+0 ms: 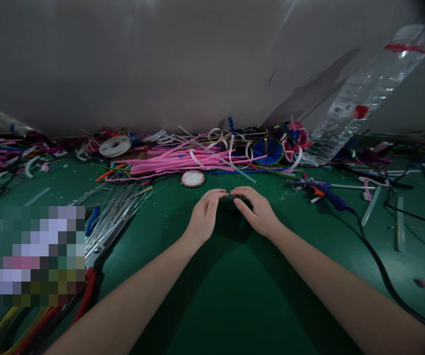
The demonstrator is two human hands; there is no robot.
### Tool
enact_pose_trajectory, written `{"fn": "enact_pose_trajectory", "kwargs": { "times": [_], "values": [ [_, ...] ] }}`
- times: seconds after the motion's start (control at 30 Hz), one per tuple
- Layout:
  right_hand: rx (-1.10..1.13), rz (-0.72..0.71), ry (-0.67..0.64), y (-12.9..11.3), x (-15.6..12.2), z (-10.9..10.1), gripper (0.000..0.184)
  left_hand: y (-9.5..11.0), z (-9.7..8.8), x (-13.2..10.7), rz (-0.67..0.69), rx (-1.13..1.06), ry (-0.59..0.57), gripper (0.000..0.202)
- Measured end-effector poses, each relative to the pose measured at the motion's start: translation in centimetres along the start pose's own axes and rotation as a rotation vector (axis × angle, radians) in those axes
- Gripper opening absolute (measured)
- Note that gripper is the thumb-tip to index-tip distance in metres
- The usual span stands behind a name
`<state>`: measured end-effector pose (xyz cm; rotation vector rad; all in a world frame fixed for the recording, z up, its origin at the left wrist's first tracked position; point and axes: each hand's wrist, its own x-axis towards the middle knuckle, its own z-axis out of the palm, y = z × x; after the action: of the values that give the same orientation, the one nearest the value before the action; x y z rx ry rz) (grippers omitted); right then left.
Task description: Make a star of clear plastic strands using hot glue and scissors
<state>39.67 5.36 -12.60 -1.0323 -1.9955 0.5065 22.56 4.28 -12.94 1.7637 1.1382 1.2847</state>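
My left hand [204, 214] and my right hand [256, 209] hover over the middle of the green table [212, 315], fingertips facing and almost meeting. Both have loosely curved, stretched fingers. On the right, thumb and fingers stand apart; on the left, the thumb lies close below the fingers. I make out nothing held in either. Faint thin lines show just beyond the fingertips, too fine to name. Past the left hand sits a small round white disc [193, 178] with a reddish rim. Behind it lies a bundle of pink sticks [183, 161].
Large scissors [92, 278] lie left beside clear thin strips [118, 204]. On the right are a blue glue gun [327, 192] with a cord, clear glue sticks [400, 224] and a leaning plastic bottle [364, 98]. A white spool [115, 146] and craft scraps line the grey wall.
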Motion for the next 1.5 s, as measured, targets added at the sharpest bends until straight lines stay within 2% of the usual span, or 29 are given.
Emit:
{"fn": "enact_pose_trajectory", "kwargs": {
  "times": [0.6,1.0,1.5],
  "values": [
    [-0.007,0.006,-0.001,0.03,0.04,-0.04,0.024,-0.12,0.15,0.04,-0.020,-0.019,-0.001,0.039],
    [-0.007,-0.006,0.005,0.02,0.06,0.00,0.025,0.21,0.02,-0.07,0.020,-0.038,-0.020,0.038],
    [0.004,-0.002,0.000,-0.11,0.07,0.00,0.025,0.54,-0.09,-0.19,0.020,-0.086,-0.062,0.048]
  ]
}}
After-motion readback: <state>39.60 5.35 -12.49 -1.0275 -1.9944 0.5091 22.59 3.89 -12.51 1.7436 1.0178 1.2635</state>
